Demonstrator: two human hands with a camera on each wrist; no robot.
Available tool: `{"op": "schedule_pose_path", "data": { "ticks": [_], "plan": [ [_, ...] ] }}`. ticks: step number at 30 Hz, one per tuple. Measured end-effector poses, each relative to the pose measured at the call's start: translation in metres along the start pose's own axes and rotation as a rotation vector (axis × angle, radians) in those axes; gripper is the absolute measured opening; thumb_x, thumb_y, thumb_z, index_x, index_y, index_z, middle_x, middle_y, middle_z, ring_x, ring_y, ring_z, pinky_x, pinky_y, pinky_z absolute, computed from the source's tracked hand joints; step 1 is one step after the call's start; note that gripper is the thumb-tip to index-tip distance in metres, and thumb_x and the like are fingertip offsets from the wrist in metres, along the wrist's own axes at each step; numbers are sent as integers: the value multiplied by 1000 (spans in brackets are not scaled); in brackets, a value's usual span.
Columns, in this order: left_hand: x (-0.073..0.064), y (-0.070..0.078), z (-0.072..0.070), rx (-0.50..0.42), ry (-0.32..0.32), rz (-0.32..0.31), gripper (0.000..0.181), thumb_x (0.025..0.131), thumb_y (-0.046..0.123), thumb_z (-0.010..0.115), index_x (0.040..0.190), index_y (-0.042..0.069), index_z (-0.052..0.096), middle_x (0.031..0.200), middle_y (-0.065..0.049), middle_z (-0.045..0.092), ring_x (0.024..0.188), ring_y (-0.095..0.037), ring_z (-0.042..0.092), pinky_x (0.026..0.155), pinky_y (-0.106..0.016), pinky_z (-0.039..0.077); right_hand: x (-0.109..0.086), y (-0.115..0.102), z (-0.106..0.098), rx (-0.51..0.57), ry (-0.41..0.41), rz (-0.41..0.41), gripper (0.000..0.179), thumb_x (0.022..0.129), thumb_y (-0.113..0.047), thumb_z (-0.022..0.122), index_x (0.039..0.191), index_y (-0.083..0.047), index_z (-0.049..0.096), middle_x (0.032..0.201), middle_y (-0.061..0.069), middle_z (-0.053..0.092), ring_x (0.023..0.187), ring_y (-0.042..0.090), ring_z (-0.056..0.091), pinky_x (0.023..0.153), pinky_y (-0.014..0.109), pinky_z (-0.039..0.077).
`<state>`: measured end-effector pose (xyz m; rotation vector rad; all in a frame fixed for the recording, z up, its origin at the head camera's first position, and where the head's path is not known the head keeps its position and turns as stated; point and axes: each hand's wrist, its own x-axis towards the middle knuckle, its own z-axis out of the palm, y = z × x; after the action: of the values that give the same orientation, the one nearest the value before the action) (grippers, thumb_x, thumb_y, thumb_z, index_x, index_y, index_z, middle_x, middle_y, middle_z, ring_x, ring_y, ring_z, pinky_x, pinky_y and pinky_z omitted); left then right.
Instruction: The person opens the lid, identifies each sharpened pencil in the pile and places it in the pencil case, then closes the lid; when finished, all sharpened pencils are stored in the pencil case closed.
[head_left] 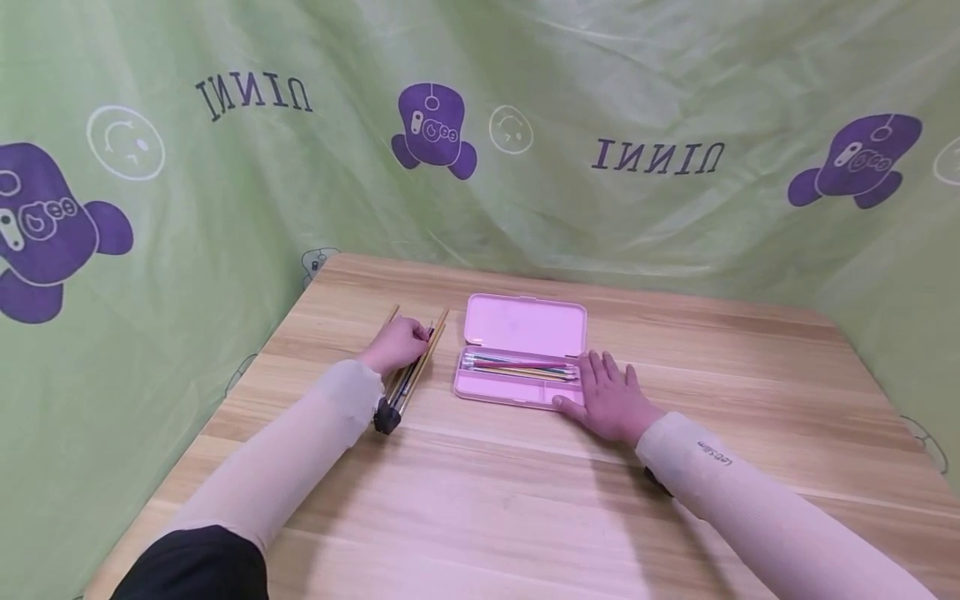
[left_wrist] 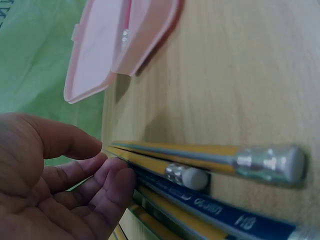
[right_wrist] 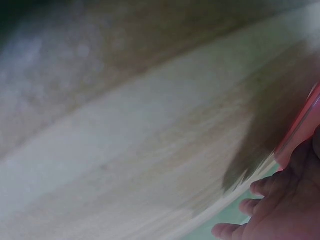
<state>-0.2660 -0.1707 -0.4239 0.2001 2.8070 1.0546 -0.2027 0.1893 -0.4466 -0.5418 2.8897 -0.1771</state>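
Note:
My left hand [head_left: 397, 344] is over a loose group of pencils on the left of the table, its thumb and fingertips drawn together at their far ends, where it seems to pinch one pencil. In the left wrist view, yellow pencils [left_wrist: 200, 157] with erasers lie beside a dark blue pencil [left_wrist: 215, 210] marked HB. An open pink pencil case [head_left: 525, 325] holds several coloured pencils [head_left: 517, 367] in its long compartment. My right hand [head_left: 611, 400] lies with fingers spread against the case's right end; the right wrist view catches the case's edge [right_wrist: 300, 125] beside the palm.
The wooden table [head_left: 480, 508] extends around the case on all sides. A green curtain [head_left: 555, 75] with purple prints hangs behind it and along the left. A black object [head_left: 387, 417] sits by the left wrist, over the near ends of the pencils.

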Motion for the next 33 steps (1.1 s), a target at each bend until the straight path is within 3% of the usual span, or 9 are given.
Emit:
{"op": "schedule_pose_path", "data": {
  "ticks": [6, 15, 25, 30, 33],
  "plan": [
    [4, -5, 0, 105, 13, 10, 18, 89, 2, 60, 103, -7, 68, 102, -20, 69, 95, -33, 64, 89, -43, 54, -1, 0, -2, 8, -4, -3, 97, 105, -63, 40, 158, 13, 13, 164, 35, 13, 151, 54, 8, 117, 74, 6],
    [8, -11, 1, 147, 34, 19, 18, 86, 0, 60, 101, -6, 66, 97, -18, 67, 89, -31, 62, 84, -43, 54, 1, 1, -1, 7, 1, -2, 96, 105, -62, 41, 158, 13, 13, 164, 35, 14, 151, 53, 9, 117, 74, 6],
    [8, -12, -1, 186, 35, -9, 21, 88, 1, 60, 107, -8, 65, 104, -22, 67, 94, -35, 63, 89, -46, 54, 1, 1, 1, 7, 7, -1, 95, 105, -61, 42, 158, 13, 13, 164, 35, 15, 151, 53, 10, 117, 74, 8],
    [8, -9, -2, 234, 20, -11, 4, 88, 3, 60, 85, 0, 61, 80, -11, 61, 73, -26, 57, 70, -40, 51, 3, 3, 4, 5, 11, -3, 96, 105, -62, 41, 158, 13, 13, 164, 35, 15, 151, 53, 10, 117, 74, 7],
    [10, -5, -1, 309, -1, 18, 18, 85, 1, 59, 70, 7, 52, 68, -6, 52, 65, -24, 52, 66, -40, 49, 3, 3, 5, 1, 15, -1, 96, 105, -62, 41, 158, 13, 13, 164, 35, 16, 151, 53, 10, 116, 75, 7]
  ]
}}
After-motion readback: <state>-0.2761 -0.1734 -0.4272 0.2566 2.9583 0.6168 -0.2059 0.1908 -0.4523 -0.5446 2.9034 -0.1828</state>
